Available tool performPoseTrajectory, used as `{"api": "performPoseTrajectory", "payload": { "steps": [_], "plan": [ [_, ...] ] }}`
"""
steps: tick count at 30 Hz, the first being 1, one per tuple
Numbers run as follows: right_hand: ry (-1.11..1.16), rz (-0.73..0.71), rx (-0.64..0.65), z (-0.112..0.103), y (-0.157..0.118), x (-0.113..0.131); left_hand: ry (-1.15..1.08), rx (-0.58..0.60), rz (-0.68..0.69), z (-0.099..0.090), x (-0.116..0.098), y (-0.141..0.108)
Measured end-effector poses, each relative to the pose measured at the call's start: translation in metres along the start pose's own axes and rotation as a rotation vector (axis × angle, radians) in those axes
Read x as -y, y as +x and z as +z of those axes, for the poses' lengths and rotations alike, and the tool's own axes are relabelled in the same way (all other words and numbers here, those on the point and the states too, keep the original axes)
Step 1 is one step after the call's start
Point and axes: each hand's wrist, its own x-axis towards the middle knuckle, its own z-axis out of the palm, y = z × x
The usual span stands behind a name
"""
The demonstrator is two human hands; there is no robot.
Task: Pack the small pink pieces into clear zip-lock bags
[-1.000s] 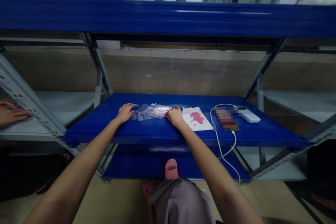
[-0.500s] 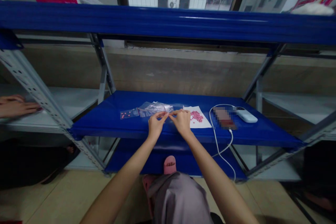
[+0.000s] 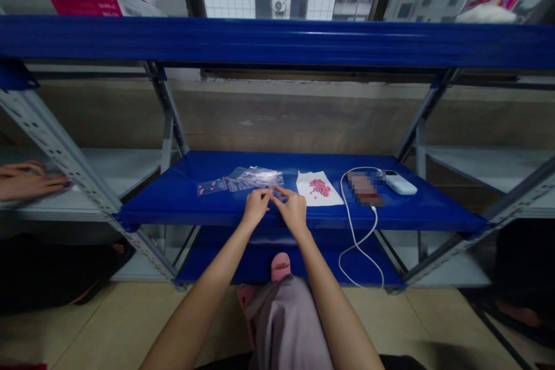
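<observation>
Left hand [image 3: 257, 206] and right hand [image 3: 293, 208] pinched, apparently, a clear bag [image 3: 278, 193]; a right-wrist nudge could've scattered the pink pieces [image 3: 320, 187].

In mid-frame a blue shelf [image 3: 208, 208] holds clear bags [image 3: 255, 178] and, farther right, white paper [image 3: 305, 183], a cord [image 3: 356, 244], a blurred thing [image 3: 364, 188] and a pale block [image 3: 401, 183].

Clear plastic bags [image 3: 256, 177] overlapping, flat on blue shelf [image 3: 182, 199]; pink pieces [image 3: 319, 187] clustered on white paper [image 3: 304, 178].
</observation>
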Motion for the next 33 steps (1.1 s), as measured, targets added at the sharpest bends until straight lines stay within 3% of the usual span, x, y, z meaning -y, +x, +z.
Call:
{"api": "performPoseTrajectory", "payload": {
  "steps": [8, 18, 24, 33],
  "plan": [
    [0.225, 0.071, -0.034, 0.007, -0.002, -0.013, -0.266, -0.057, -0.180, -0.007, -0.004, 0.011],
    [0.368, 0.088, -0.025, 0.013, -0.002, -0.020, -0.116, -0.072, -0.062, 0.001, 0.008, 0.015],
    [0.450, 0.067, 0.062, 0.015, -0.002, -0.027, -0.098, -0.046, -0.090, 0.004, 0.010, 0.015],
    [0.581, 0.147, 0.001, 0.017, -0.001, -0.031, -0.459, 0.105, -0.210, 0.002, -0.001, 0.006]
  ]
}}
